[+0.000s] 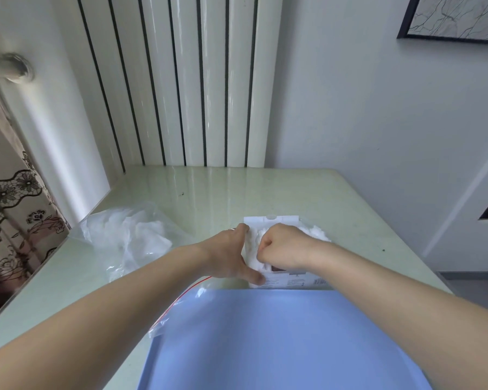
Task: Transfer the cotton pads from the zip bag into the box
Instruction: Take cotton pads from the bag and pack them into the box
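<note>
Box: a white box (289,277) is set on the pale green table (203,192), just past a blue tray (265,342).
Cotton pads: white cotton pads (319,230) are heaped in the box.
Left hand: the left hand (231,256) is spread against the box's left side — fingers straight, nothing clasped.
Right hand: the right hand (282,246) is clenched over the pads; whether any are held cannot be told.
Zip bag: a clear zip bag (178,305) with a red seal is seen flat beside the tray.
Other bag: a crumpled plastic bag (127,235) is lying to the left — well apart from the box.
</note>
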Demonstrator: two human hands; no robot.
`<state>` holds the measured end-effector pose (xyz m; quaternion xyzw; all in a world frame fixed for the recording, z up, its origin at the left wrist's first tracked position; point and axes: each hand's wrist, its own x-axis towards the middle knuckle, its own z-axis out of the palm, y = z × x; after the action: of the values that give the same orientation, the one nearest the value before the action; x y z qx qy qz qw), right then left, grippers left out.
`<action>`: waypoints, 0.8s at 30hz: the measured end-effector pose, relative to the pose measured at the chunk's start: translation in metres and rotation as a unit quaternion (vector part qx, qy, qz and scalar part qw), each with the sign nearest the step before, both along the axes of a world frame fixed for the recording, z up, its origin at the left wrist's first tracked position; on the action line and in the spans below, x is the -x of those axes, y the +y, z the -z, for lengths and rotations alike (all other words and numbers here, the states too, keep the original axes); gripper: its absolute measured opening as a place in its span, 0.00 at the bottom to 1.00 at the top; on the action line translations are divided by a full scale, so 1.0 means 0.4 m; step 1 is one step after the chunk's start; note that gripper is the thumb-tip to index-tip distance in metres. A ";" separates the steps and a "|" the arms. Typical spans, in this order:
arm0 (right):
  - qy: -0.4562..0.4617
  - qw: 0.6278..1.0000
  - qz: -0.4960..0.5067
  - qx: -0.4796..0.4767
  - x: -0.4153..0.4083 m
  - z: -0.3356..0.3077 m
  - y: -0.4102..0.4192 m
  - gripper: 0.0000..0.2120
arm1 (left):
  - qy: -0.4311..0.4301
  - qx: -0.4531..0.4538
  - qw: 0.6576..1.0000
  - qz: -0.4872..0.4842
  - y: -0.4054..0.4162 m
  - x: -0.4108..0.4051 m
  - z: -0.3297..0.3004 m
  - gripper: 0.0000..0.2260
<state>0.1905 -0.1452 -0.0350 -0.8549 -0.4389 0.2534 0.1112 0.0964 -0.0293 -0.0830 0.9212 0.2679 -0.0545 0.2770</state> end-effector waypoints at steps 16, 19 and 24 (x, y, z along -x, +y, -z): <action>-0.125 0.974 -0.018 -0.186 0.059 -0.004 -0.036 0.11 | -0.014 -0.046 0.999 -0.012 0.039 0.106 -0.086 0.46; 0.005 0.963 -0.070 -0.261 0.109 -0.002 -0.040 0.06 | -0.008 -0.087 0.991 -0.098 0.111 0.190 -0.122 0.36; 0.044 0.966 -0.215 -0.134 0.197 0.065 -0.045 0.16 | 0.071 -0.118 0.951 -0.278 0.185 0.328 -0.075 0.29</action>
<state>0.1115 -0.1633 -0.0608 -0.7058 -0.6368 0.2478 0.1867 -0.0347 0.0447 -0.0530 0.8300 0.5369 -0.0092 0.1511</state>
